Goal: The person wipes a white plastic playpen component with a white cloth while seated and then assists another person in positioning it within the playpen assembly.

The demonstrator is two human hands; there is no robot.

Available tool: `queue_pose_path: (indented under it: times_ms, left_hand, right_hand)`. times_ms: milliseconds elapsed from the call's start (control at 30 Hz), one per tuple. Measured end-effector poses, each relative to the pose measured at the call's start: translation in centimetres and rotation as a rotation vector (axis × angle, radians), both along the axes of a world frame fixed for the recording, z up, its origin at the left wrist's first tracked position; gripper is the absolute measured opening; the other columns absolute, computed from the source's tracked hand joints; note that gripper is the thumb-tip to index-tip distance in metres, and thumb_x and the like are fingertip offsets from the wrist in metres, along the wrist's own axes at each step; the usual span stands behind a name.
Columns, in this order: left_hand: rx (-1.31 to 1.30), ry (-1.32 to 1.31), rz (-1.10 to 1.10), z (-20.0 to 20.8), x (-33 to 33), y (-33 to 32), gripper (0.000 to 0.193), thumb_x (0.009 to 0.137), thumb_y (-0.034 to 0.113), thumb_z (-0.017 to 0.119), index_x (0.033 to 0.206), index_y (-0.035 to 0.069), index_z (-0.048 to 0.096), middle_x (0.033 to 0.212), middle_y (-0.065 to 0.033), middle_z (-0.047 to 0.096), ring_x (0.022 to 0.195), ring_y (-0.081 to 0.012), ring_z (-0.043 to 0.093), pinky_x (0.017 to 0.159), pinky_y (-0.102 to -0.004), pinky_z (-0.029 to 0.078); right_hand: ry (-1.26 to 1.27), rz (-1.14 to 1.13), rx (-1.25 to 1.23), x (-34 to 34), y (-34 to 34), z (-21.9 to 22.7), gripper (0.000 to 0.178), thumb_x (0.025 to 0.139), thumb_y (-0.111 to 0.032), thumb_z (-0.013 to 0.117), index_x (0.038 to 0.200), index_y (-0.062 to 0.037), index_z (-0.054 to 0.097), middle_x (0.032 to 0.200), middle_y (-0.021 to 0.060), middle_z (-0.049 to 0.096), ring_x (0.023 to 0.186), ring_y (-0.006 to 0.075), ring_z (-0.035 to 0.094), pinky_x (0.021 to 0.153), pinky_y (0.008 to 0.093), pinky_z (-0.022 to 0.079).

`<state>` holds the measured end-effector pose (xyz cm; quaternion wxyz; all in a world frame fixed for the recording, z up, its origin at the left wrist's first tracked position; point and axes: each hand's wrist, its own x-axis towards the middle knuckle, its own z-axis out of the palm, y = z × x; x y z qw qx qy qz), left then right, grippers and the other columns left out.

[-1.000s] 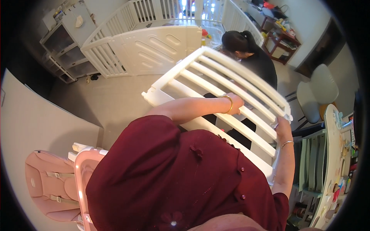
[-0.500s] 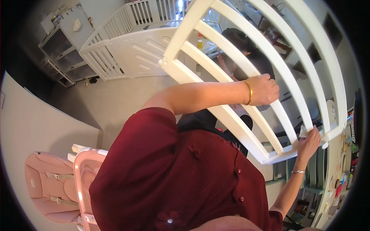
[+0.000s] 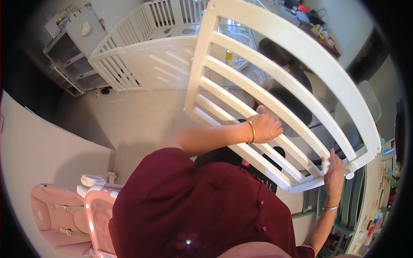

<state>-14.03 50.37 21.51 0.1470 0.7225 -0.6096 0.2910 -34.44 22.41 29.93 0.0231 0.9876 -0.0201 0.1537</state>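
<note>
A white slatted playpen panel (image 3: 343, 76) stands tilted in front of me, its curved slats running from upper left to lower right. My left hand (image 3: 267, 127), with a gold bangle at the wrist, is closed around one of the middle slats. Lower down, at the panel's right end, my right hand (image 3: 334, 173) presses its fingers against the end of a slat. A small white wad (image 3: 325, 166) shows at those fingertips; its material is unclear. Close to the right hand, a round white knob (image 3: 350, 175) sticks out from the panel's end.
Behind the panel a person in dark clothes (image 3: 297, 96) is partly hidden by the slats. A white playpen (image 3: 159, 60) fills the back, beside a grey cabinet (image 3: 71, 56). At lower left stands a pink high chair (image 3: 60, 219). Green folded furniture (image 3: 352, 202) is at right.
The panel has turned and tipped, so its broad curved rail now shows fully. My left hand moved down and left with it; my right hand shifted slightly down and left.
</note>
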Motion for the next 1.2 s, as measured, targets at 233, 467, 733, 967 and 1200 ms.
queue_pose_path:
  times_ms: [233, 467, 733, 967, 1200]
  left_hand:
    - [-0.104, 0.031, 0.063, 0.3, 0.6, 1.2, 0.007, 0.07, 0.018, 0.054, 0.071, 0.011, 0.053, 0.07, -0.004, 0.054, 0.065, -0.0187, 0.057, 0.055, -0.0303, 0.046]
    - [-0.131, 0.058, 0.07, -0.1, 0.9, 1.0, 0.008, 0.071, 0.018, 0.055, 0.073, 0.01, 0.056, 0.072, -0.0039, 0.055, 0.067, -0.0168, 0.058, 0.056, -0.0277, 0.046]
    - [-0.163, 0.038, 0.05, -0.1, 0.5, 1.0, 0.008, 0.071, 0.018, 0.054, 0.072, 0.01, 0.054, 0.069, -0.0021, 0.05, 0.064, -0.0154, 0.055, 0.055, -0.0262, 0.043]
    - [-0.193, 0.048, 0.052, -0.2, 0.4, 1.3, 0.011, 0.071, 0.019, 0.055, 0.075, 0.009, 0.056, 0.07, -0.0028, 0.051, 0.066, -0.0163, 0.055, 0.057, -0.0267, 0.043]
    - [-0.198, 0.062, 0.028, -0.1, 0.4, 1.4, 0.012, 0.071, 0.021, 0.056, 0.075, 0.009, 0.057, 0.071, -0.0028, 0.052, 0.066, -0.0161, 0.056, 0.058, -0.0266, 0.043]
  right_hand:
    - [-0.461, 0.088, 0.258, 3.3, 2.2, -0.1, 0.028, 0.081, 0.001, 0.052, 0.109, 0.0033, 0.059, 0.101, 0.019, 0.061, 0.093, 0.0289, 0.06, 0.084, 0.0357, 0.045]
    - [-0.435, -0.324, 0.706, 0.4, 2.4, -0.3, 0.018, 0.09, -0.013, 0.056, 0.091, 0.0033, 0.062, 0.078, -0.0022, 0.055, 0.073, 0.0052, 0.046, 0.063, 0.0218, 0.041]
    - [-0.282, -0.434, -0.254, 1.9, 2.9, -0.1, 0.037, 0.074, 0.002, 0.059, 0.11, -0.0046, 0.062, 0.089, 0.0148, 0.062, 0.081, 0.0323, 0.061, 0.07, 0.0353, 0.05]
    - [-0.09, -0.215, 0.096, 2.1, 4.1, 1.9, 0.051, 0.074, 0.011, 0.048, 0.124, -0.0011, 0.051, 0.097, 0.0217, 0.062, 0.085, 0.0355, 0.061, 0.077, 0.0361, 0.05]
    - [0.143, -0.302, 0.558, 1.5, 2.5, 4.3, 0.046, 0.075, 0.007, 0.051, 0.12, 0.0001, 0.054, 0.095, 0.0242, 0.062, 0.08, 0.0392, 0.059, 0.076, 0.0384, 0.049]
